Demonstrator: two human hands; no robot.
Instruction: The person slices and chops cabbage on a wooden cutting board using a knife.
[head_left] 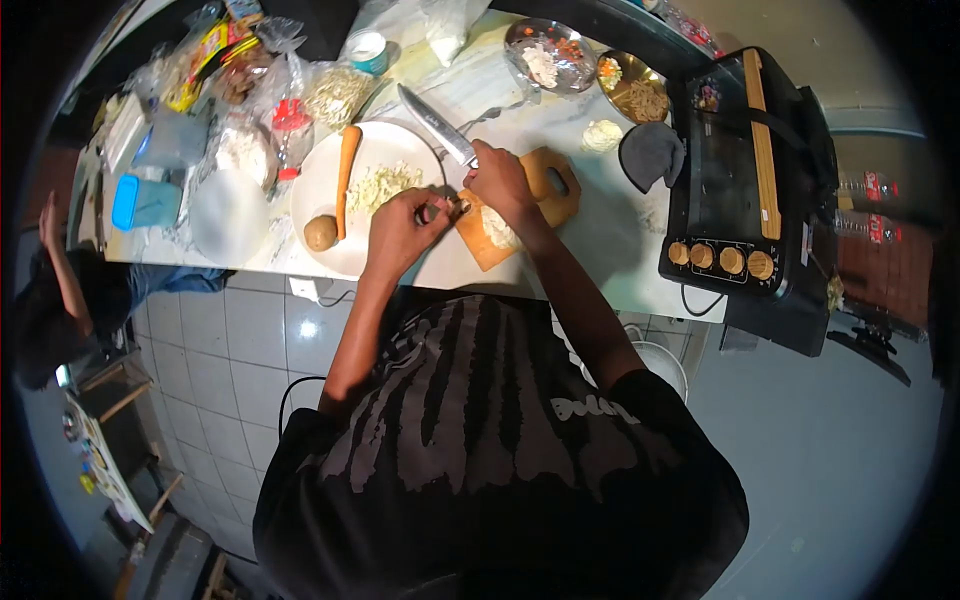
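My right hand grips the handle of a kitchen knife, its blade pointing up and to the left, above the worktop. Below that hand lies a wooden cutting board with pale chopped pieces on it. At the board's left edge my left hand is closed, thumb and fingers pinched together; what is between them is too small to make out. Beside it a large white plate carries a carrot, a round brown potato and a heap of pale chopped vegetable.
A black toaster oven stands at the right. Behind are a metal plate of chopped food, a second metal dish and a fork. Bags, a red-capped bottle and a blue-lidded container crowd the left. Another person is far left.
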